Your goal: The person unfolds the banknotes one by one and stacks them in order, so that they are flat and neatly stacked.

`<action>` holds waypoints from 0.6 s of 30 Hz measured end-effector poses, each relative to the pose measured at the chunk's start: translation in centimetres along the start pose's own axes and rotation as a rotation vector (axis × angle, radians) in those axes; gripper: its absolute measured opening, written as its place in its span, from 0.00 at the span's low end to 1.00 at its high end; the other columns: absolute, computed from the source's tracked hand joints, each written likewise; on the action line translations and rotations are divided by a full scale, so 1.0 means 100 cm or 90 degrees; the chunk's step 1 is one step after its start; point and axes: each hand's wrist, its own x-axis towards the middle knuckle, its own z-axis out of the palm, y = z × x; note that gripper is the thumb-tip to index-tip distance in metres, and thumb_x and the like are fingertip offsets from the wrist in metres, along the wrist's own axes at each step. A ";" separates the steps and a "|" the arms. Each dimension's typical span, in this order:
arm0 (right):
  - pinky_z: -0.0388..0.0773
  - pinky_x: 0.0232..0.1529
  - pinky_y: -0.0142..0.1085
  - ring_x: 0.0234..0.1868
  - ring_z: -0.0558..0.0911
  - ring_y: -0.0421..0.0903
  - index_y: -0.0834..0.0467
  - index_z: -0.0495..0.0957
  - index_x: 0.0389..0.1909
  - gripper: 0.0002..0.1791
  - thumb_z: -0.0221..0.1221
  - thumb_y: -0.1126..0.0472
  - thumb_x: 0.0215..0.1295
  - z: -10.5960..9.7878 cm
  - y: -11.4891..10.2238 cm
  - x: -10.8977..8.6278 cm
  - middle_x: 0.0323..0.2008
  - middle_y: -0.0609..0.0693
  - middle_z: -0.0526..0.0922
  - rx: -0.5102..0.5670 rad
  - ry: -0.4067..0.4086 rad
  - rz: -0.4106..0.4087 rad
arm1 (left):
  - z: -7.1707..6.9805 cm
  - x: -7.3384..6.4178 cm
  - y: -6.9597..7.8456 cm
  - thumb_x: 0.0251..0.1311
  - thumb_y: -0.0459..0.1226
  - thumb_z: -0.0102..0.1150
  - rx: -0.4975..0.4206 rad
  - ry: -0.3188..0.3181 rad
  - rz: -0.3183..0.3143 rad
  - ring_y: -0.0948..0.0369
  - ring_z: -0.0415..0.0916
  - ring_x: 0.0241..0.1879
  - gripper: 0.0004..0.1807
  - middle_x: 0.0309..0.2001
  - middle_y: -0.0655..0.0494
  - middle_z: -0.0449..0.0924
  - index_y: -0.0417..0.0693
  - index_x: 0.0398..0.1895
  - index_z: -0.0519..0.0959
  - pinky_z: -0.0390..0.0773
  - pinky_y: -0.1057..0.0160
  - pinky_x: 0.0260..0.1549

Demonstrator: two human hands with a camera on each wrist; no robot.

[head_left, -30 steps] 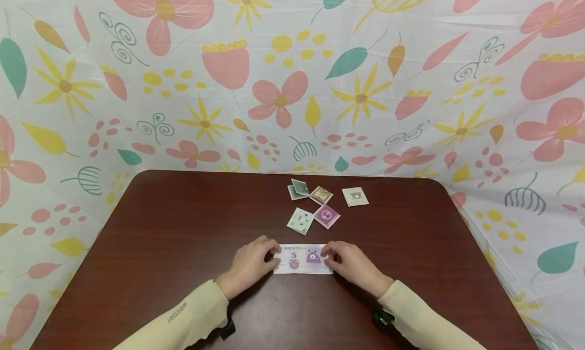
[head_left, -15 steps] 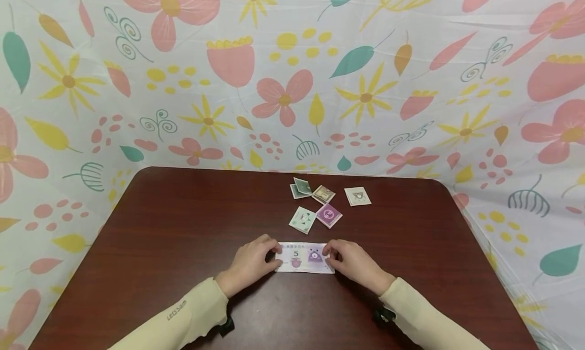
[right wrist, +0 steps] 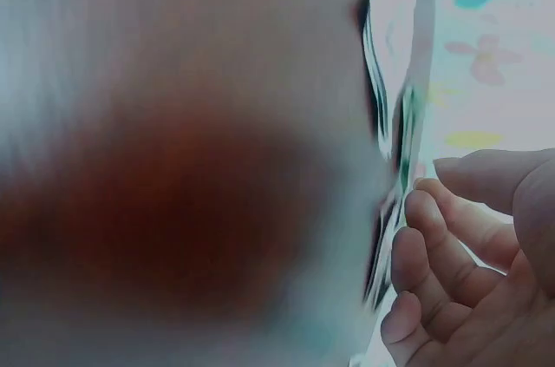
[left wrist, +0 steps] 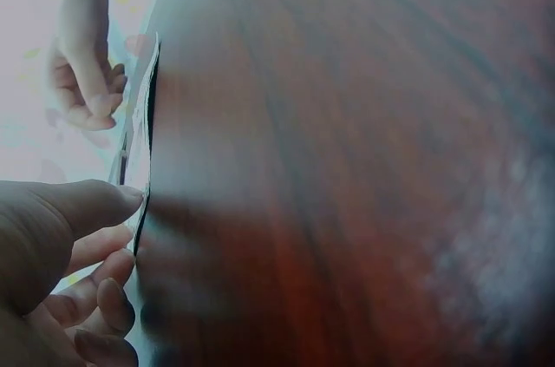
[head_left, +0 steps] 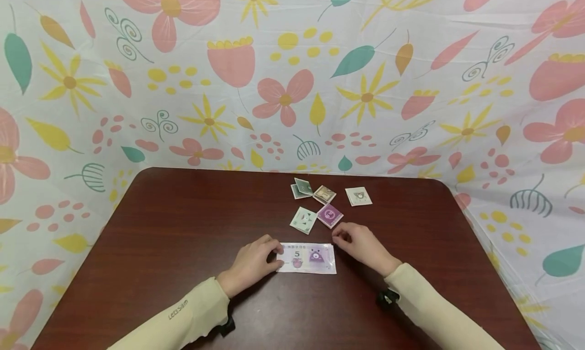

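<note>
A white and purple play banknote [head_left: 307,258] marked 5 lies unfolded on the dark table, its printed side up. My left hand [head_left: 250,262] holds its left end, thumb at the lower corner and forefinger at the upper one. In the left wrist view, the thumb [left wrist: 117,202] lies against the note's thin edge. My right hand [head_left: 363,244] is off the note, just above its right end and below a folded purple note [head_left: 330,215]. Its fingers [right wrist: 425,245] are loosely bent with nothing between them in the right wrist view.
Beyond the hands lie more folded play notes: a pale green one [head_left: 303,220], a dark green one [head_left: 301,188] standing partly open, a brown one [head_left: 324,194] and a cream one [head_left: 358,196] farther right. A flowered cloth [head_left: 283,96] hangs behind the table [head_left: 183,208].
My right hand has let go of the banknote's right end and moved up and to the right, towards the folded purple note. The left hand stays at the left end.
</note>
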 end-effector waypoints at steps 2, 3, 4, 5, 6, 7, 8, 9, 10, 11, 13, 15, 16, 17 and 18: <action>0.76 0.37 0.37 0.31 0.76 0.38 0.57 0.85 0.38 0.03 0.68 0.63 0.66 -0.005 0.009 0.005 0.29 0.41 0.81 -0.003 0.011 0.012 | 0.001 0.000 0.000 0.59 0.42 0.75 0.002 -0.001 -0.001 0.62 0.77 0.34 0.11 0.40 0.62 0.78 0.55 0.42 0.83 0.77 0.57 0.31; 0.76 0.37 0.38 0.31 0.76 0.39 0.57 0.85 0.38 0.03 0.68 0.63 0.67 -0.007 0.013 0.007 0.30 0.42 0.82 -0.003 0.016 0.020 | 0.001 -0.001 0.000 0.59 0.42 0.75 0.001 0.000 -0.001 0.62 0.77 0.34 0.11 0.39 0.62 0.78 0.55 0.42 0.83 0.77 0.57 0.31; 0.76 0.37 0.38 0.31 0.76 0.40 0.57 0.85 0.38 0.02 0.68 0.63 0.67 -0.010 0.017 0.009 0.30 0.43 0.82 -0.004 0.021 0.029 | 0.001 0.000 0.000 0.59 0.42 0.75 0.001 0.001 -0.001 0.62 0.77 0.34 0.11 0.39 0.62 0.78 0.55 0.42 0.84 0.77 0.57 0.31; 0.76 0.37 0.39 0.31 0.77 0.41 0.57 0.85 0.38 0.02 0.68 0.63 0.68 -0.013 0.022 0.011 0.31 0.44 0.83 -0.005 0.025 0.038 | 0.001 0.000 0.000 0.59 0.42 0.75 0.001 0.002 -0.002 0.62 0.77 0.34 0.11 0.39 0.62 0.78 0.55 0.42 0.84 0.77 0.57 0.31; 0.76 0.37 0.39 0.31 0.77 0.41 0.57 0.85 0.39 0.02 0.67 0.63 0.68 -0.016 0.027 0.013 0.31 0.45 0.84 -0.004 0.028 0.049 | 0.001 0.000 0.000 0.59 0.42 0.75 0.002 0.003 -0.002 0.61 0.77 0.33 0.11 0.39 0.62 0.78 0.55 0.42 0.84 0.77 0.57 0.31; 0.76 0.38 0.40 0.32 0.77 0.42 0.57 0.85 0.40 0.02 0.67 0.63 0.69 -0.019 0.030 0.015 0.32 0.46 0.84 -0.002 0.031 0.058 | 0.002 0.000 0.001 0.59 0.42 0.75 0.001 0.004 -0.002 0.61 0.77 0.33 0.11 0.39 0.62 0.78 0.55 0.42 0.84 0.77 0.57 0.31; 0.76 0.38 0.41 0.32 0.78 0.43 0.58 0.85 0.40 0.03 0.66 0.63 0.70 -0.022 0.034 0.016 0.33 0.47 0.85 0.000 0.032 0.069 | 0.002 0.000 0.001 0.59 0.42 0.75 0.001 0.004 -0.003 0.61 0.77 0.33 0.11 0.39 0.62 0.78 0.55 0.42 0.84 0.77 0.57 0.31; 0.76 0.38 0.41 0.32 0.77 0.43 0.58 0.85 0.41 0.03 0.66 0.63 0.70 -0.024 0.038 0.017 0.33 0.48 0.85 0.002 0.033 0.078 | 0.002 0.000 0.001 0.59 0.42 0.75 0.001 0.004 -0.003 0.61 0.77 0.33 0.11 0.39 0.62 0.78 0.55 0.42 0.84 0.77 0.57 0.31; 0.76 0.38 0.41 0.32 0.77 0.44 0.58 0.85 0.41 0.03 0.65 0.63 0.70 -0.026 0.041 0.018 0.34 0.49 0.86 0.002 0.036 0.085 | 0.003 0.000 0.001 0.59 0.42 0.75 0.000 0.004 -0.005 0.61 0.78 0.34 0.11 0.39 0.62 0.78 0.55 0.42 0.83 0.77 0.57 0.31; 0.75 0.38 0.42 0.32 0.77 0.44 0.59 0.85 0.42 0.04 0.65 0.63 0.71 -0.028 0.044 0.019 0.34 0.50 0.86 0.002 0.040 0.089 | 0.003 -0.001 0.001 0.59 0.42 0.75 0.000 0.005 -0.005 0.61 0.78 0.34 0.11 0.40 0.62 0.78 0.55 0.42 0.83 0.77 0.56 0.31; 0.73 0.37 0.42 0.30 0.75 0.44 0.59 0.84 0.42 0.05 0.64 0.62 0.72 -0.031 0.048 0.021 0.35 0.52 0.86 0.004 0.047 0.095 | 0.003 -0.001 0.001 0.60 0.42 0.75 0.000 0.007 -0.004 0.60 0.78 0.34 0.11 0.40 0.62 0.78 0.55 0.42 0.83 0.77 0.56 0.32; 0.72 0.36 0.42 0.29 0.74 0.45 0.60 0.84 0.42 0.05 0.64 0.62 0.71 -0.033 0.053 0.023 0.35 0.52 0.86 0.001 0.063 0.102 | 0.003 -0.001 0.001 0.60 0.42 0.74 0.000 0.009 -0.005 0.60 0.78 0.34 0.11 0.40 0.62 0.78 0.55 0.43 0.83 0.77 0.56 0.32; 0.72 0.36 0.42 0.28 0.73 0.45 0.61 0.84 0.42 0.05 0.64 0.62 0.71 -0.033 0.055 0.024 0.34 0.53 0.86 0.001 0.071 0.110 | 0.003 -0.002 0.001 0.60 0.42 0.74 0.000 0.010 -0.005 0.60 0.79 0.34 0.11 0.40 0.62 0.79 0.55 0.43 0.83 0.77 0.56 0.31; 0.72 0.36 0.42 0.28 0.73 0.46 0.61 0.84 0.43 0.06 0.64 0.62 0.72 -0.034 0.058 0.025 0.34 0.53 0.86 0.001 0.080 0.118 | 0.003 -0.002 0.001 0.60 0.42 0.74 -0.001 0.010 -0.005 0.60 0.79 0.34 0.11 0.40 0.62 0.79 0.55 0.43 0.83 0.77 0.56 0.31; 0.72 0.36 0.43 0.29 0.74 0.46 0.62 0.83 0.43 0.06 0.64 0.62 0.72 -0.034 0.061 0.026 0.35 0.54 0.86 0.001 0.089 0.127 | 0.003 -0.002 0.001 0.60 0.42 0.74 -0.002 0.012 -0.004 0.60 0.79 0.34 0.11 0.40 0.62 0.79 0.55 0.43 0.83 0.77 0.56 0.31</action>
